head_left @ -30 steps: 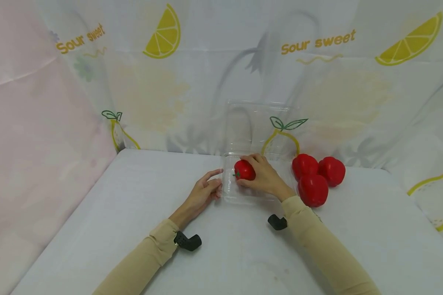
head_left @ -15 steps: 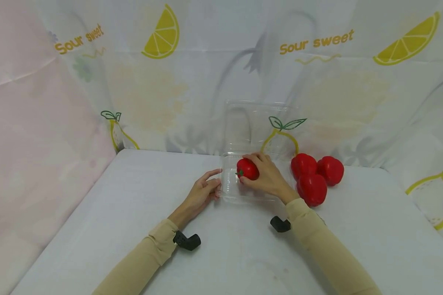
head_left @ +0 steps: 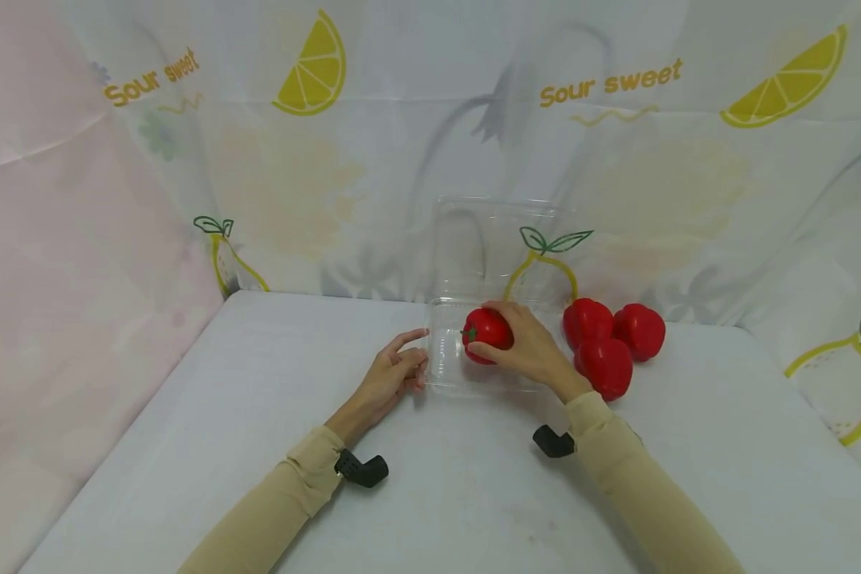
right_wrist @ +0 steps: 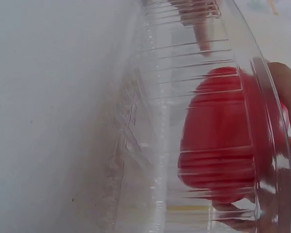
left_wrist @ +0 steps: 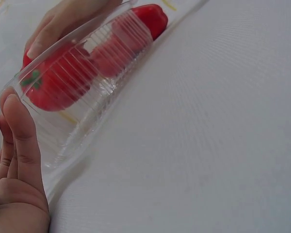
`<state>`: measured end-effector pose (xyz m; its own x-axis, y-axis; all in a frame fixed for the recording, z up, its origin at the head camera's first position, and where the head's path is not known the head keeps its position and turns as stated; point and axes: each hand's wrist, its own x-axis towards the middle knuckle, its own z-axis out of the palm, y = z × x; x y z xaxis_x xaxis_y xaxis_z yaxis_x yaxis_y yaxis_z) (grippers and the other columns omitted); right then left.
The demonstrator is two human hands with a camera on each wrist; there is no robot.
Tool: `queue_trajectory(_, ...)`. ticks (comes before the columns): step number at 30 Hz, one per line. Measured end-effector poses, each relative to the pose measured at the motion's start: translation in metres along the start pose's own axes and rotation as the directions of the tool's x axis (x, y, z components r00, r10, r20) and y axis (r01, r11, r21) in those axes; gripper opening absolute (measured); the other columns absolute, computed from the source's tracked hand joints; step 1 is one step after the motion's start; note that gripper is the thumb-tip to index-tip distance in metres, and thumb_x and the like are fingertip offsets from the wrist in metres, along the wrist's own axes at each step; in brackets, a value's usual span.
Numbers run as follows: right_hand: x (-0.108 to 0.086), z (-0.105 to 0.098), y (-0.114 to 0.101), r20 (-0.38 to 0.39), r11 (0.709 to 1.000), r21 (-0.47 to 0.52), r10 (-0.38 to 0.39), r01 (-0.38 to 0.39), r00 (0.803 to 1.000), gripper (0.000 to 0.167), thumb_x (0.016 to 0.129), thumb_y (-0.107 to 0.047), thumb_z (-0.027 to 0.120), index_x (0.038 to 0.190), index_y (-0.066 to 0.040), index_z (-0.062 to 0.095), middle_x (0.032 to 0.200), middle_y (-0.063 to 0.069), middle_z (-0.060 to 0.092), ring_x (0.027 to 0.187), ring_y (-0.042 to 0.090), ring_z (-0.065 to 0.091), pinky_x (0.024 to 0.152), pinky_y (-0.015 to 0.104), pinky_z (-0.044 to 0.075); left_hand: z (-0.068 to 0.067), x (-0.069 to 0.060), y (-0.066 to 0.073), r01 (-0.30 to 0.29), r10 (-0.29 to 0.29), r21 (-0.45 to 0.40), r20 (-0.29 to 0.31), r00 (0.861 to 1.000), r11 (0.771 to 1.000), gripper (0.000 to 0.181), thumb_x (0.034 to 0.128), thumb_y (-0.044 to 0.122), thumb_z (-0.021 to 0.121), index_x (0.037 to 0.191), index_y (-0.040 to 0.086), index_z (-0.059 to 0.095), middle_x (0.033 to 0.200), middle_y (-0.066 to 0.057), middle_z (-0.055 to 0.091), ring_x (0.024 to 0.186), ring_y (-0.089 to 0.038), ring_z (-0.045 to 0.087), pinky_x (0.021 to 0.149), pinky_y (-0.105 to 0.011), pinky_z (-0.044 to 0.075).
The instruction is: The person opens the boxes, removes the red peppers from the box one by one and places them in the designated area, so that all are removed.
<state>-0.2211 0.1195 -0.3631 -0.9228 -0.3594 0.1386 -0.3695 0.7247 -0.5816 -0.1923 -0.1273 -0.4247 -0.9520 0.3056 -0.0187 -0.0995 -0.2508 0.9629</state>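
A clear plastic clamshell box (head_left: 446,363) lies on the table, its lid (head_left: 466,247) raised against the backdrop. My right hand (head_left: 532,347) grips a red bell pepper (head_left: 482,331) within the base, its green stem pointing left. In the left wrist view that pepper (left_wrist: 58,80) shows through the ribbed wall; whether it touches the floor of the box I cannot tell. My left hand (head_left: 390,375) pinches the left rim of the box between thumb (left_wrist: 20,121) and fingers. The right wrist view has the pepper (right_wrist: 218,131) behind the clear side wall.
Three more red peppers sit together right of the box: one at the back (head_left: 587,320), one in front (head_left: 604,368), one farther right (head_left: 640,331). Behind the white table (head_left: 273,359) hangs a lemon-printed cloth (head_left: 387,159). Each wrist carries a small black camera (head_left: 362,469).
My right hand has shifted slightly right with the pepper, away from the left wall of the box, and the pepper's stem has turned a little. My left hand stays at the rim.
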Motion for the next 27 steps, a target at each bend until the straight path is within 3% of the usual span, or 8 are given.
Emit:
queue_trajectory(14, -0.028, -0.024, 0.002, -0.031, 0.993, 0.12, -0.004, 0.007, 1.0, 0.077, 0.078, -0.05, 0.071, 0.141, -0.025, 0.034, 0.135, 0.001, 0.045, 0.118, 0.024, 0.047, 0.08, 0.041, 0.056, 0.003, -0.001, 0.0, -0.045, 0.047, -0.044, 0.034, 0.998, 0.998, 0.055, 0.0975, 0.008, 0.048, 0.147, 0.006, 0.025, 0.078, 0.008, 0.057, 0.062, -0.005, 0.052, 0.059, -0.018, 0.045)
queue_trajectory(20, -0.043, -0.037, 0.005, -0.085, 0.99, 0.136, -0.035, 0.047, 0.996, 0.073, 0.08, -0.045, 0.071, 0.14, -0.023, 0.037, 0.132, 0.002, 0.048, 0.114, 0.024, 0.05, 0.078, 0.039, 0.056, 0.001, -0.003, 0.001, -0.06, 0.063, -0.043, 0.064, 0.996, 0.997, 0.057, 0.0974, 0.008, 0.048, 0.148, 0.005, 0.022, 0.08, 0.008, 0.056, 0.065, -0.005, 0.053, 0.061, -0.017, 0.044)
queue_trajectory(27, -0.059, -0.051, 0.016, -0.142, 0.993, 0.115, -0.006, 0.023, 0.99, 0.068, 0.083, -0.041, 0.069, 0.14, -0.022, 0.037, 0.131, 0.005, 0.048, 0.114, 0.026, 0.049, 0.079, 0.044, 0.056, 0.001, -0.006, 0.0, -0.077, 0.079, -0.04, 0.063, 0.995, 0.996, 0.057, 0.0971, 0.008, 0.048, 0.147, 0.004, 0.022, 0.081, 0.007, 0.056, 0.066, -0.006, 0.051, 0.061, -0.018, 0.041)
